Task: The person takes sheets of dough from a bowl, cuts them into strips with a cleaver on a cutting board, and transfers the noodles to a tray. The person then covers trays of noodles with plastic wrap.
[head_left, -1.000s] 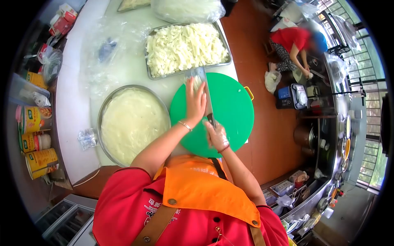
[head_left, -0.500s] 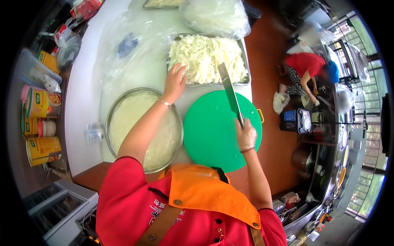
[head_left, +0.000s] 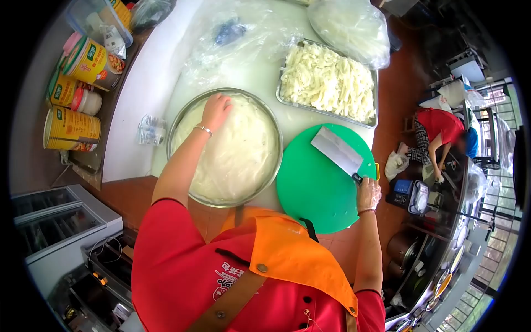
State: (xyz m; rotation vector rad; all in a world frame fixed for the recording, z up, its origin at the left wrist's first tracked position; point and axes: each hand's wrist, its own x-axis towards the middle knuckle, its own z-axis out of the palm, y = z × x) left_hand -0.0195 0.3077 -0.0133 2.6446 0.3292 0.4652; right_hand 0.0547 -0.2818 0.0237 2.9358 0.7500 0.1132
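My right hand (head_left: 369, 194), in a thin clear glove, is closed round the black handle of a cleaver (head_left: 336, 149). Its broad blade lies flat over the round green cutting board (head_left: 318, 191). My left hand (head_left: 215, 112), bare with a bracelet at the wrist, is over the far left part of a round metal pan (head_left: 279, 148). The fingers are curled in; what they hold, if anything, is hidden. Pale, smooth dough (head_left: 238, 149) fills the pan, apparently under clear film. Beyond the board, a metal tray (head_left: 326, 113) holds pale sliced strips (head_left: 329, 80).
A bulging clear plastic bag (head_left: 354, 27) touches the tray's far side. Crumpled clear plastic sheeting (head_left: 232, 39) covers the far table. Yellow-labelled cans (head_left: 72, 128) stand on the left shelf. A person in red (head_left: 440, 127) bends at work on the right.
My left hand has left the edge of the strips and come to the round pan. The cleaver has turned from edge-up over the tray to flat over the board. The view has shifted.
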